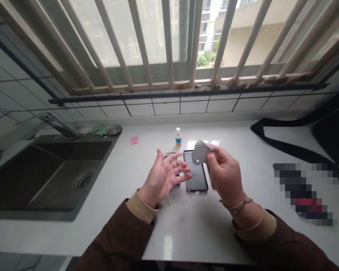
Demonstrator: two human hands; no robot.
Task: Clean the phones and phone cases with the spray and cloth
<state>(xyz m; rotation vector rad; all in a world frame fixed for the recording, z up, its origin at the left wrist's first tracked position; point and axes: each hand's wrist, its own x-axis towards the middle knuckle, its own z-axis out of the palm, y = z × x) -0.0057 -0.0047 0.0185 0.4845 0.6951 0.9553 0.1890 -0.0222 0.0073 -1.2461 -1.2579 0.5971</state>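
Note:
Pinched between the thumb and fingers of my right hand point(226, 169) is a small grey cloth point(201, 151), held above the upper part of a smartphone point(196, 178) that lies on the counter. My left hand point(166, 171) is open, palm up with fingers spread, just left of the phone, and holds nothing. Beneath it a clear plastic phone case point(180, 198) shows in part. Something dark-edged also lies under the left hand, mostly hidden. Behind the phone stands a small white spray bottle point(178, 137) with a blue and orange label.
A dark sink point(98, 165) with a faucet point(59, 126) is at the left, a green cloth point(98, 130) and a round metal lid point(114, 130) behind it. A pink sticky note point(134, 140) lies on the white counter point(124, 188). A black strap point(288, 147) and a blurred-out item occupy the right.

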